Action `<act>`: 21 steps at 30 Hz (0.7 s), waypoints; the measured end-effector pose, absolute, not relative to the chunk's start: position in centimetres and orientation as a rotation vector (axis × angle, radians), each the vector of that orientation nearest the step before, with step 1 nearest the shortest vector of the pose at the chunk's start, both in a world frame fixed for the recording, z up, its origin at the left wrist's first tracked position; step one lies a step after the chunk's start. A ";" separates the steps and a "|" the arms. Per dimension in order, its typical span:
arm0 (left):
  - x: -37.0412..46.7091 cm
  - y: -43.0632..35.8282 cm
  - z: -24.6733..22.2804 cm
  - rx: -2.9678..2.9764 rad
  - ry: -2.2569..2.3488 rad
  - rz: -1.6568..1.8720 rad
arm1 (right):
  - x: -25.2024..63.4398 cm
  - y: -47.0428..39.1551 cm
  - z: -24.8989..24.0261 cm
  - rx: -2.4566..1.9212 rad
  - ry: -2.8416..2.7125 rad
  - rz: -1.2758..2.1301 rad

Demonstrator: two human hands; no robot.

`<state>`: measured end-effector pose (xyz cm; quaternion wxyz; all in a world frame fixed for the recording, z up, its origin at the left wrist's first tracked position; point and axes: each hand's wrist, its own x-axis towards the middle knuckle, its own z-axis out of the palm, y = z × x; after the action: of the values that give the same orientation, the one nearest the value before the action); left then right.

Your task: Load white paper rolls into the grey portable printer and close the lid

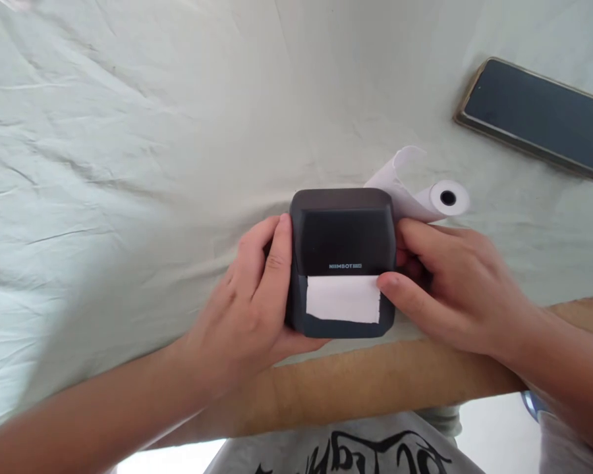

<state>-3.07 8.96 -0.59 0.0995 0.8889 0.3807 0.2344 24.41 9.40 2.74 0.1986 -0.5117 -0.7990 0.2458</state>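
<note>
Black plastic printer [342,260] sits near the desk [375,378] edge on a pale cloth [128,164], both hands clamped on it: left hand [250,309] at 9 o'clock, right hand [449,289] at 3. Looks light, rigid and smooth, so gripping the sides seems safest. Paper roll [442,199] at 1 o'clock, phone [538,115] beyond.

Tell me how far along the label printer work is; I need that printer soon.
Looks done: the printer lid is shut and a white paper strip sticks out of its slot. In hand: the left hand and right hand clasp its sides. Left: the strip isn't torn off, and a partly unrolled paper roll lies behind on the cloth.
</note>
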 end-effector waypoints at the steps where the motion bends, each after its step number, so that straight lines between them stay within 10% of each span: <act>1: -2.9 8.9 -0.7 2.637 1.168 0.708 | 24.4 9.4 2.8 -1.457 -2.230 0.702; 21: -3.3 8.5 -0.7 2.810 1.164 0.787 | 24.4 9.0 2.8 -1.454 -2.229 0.647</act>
<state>-3.27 8.47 -0.66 -0.0001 0.8945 0.3705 0.2504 24.37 8.96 2.77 0.2000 -0.5200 -0.7975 0.2315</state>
